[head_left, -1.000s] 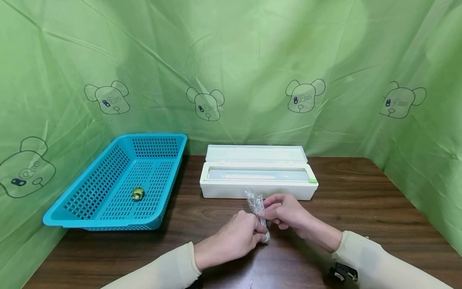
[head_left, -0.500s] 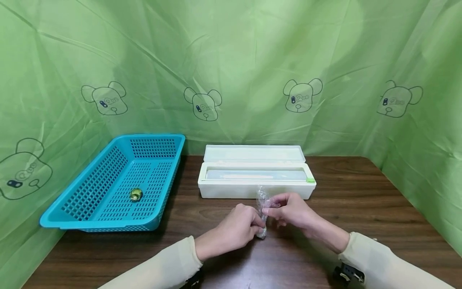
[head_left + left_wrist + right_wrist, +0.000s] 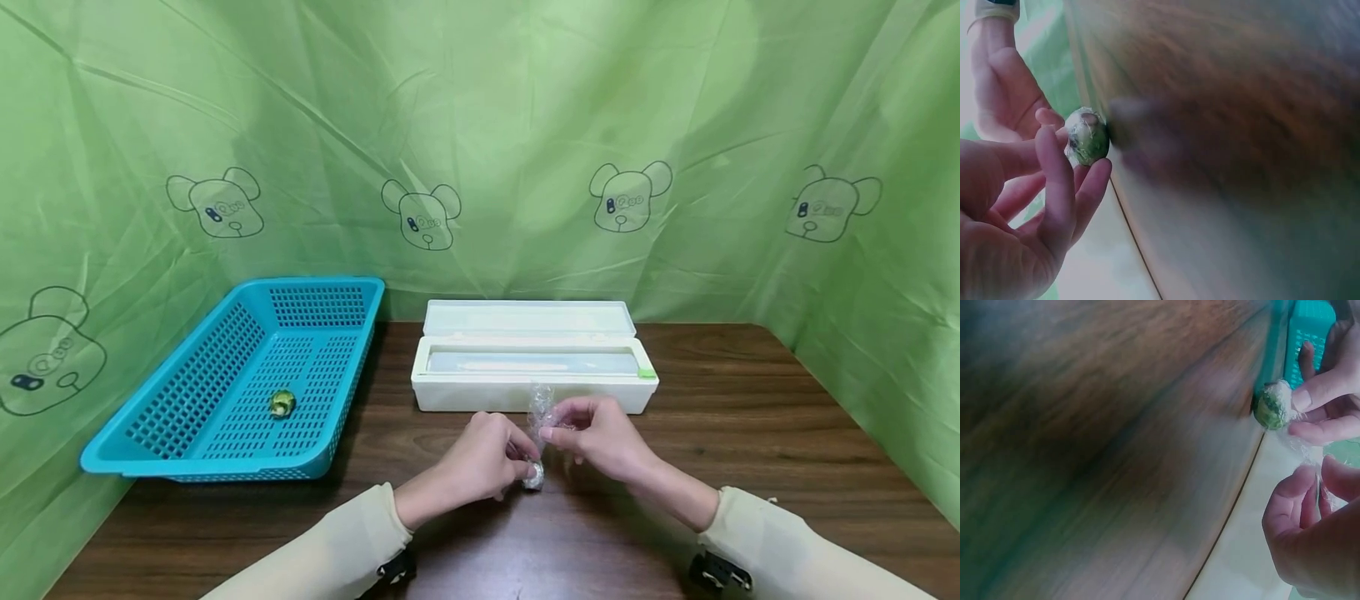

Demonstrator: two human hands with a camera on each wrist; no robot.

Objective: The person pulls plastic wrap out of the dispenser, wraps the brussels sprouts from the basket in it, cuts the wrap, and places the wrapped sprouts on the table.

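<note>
A small green Brussels sprout (image 3: 1090, 137) with a pale stem end is covered in clear plastic wrap. My left hand (image 3: 483, 462) pinches it between thumb and fingers, close over the table in the head view. From the sprout, a crumpled tail of plastic wrap (image 3: 541, 404) stretches away toward the white box. On the right, my right hand (image 3: 603, 442) pinches this tail between thumb and forefinger. The right wrist view shows the thin film pulled between both hands, with the wrapped sprout (image 3: 1270, 411) at the left fingertips.
A white cling film dispenser box (image 3: 534, 396) with its lid raised stands just behind the hands, a green slider at its right end. At left, a blue perforated basket (image 3: 352, 392) holds another Brussels sprout (image 3: 282, 404). Green printed cloth (image 3: 517, 125) encloses the wooden table (image 3: 750, 400).
The left hand and the wrapped sprout have shifted a little left and away from me. The right hand has taken the film's tail between its fingers, and more of the wrapped sprout shows.
</note>
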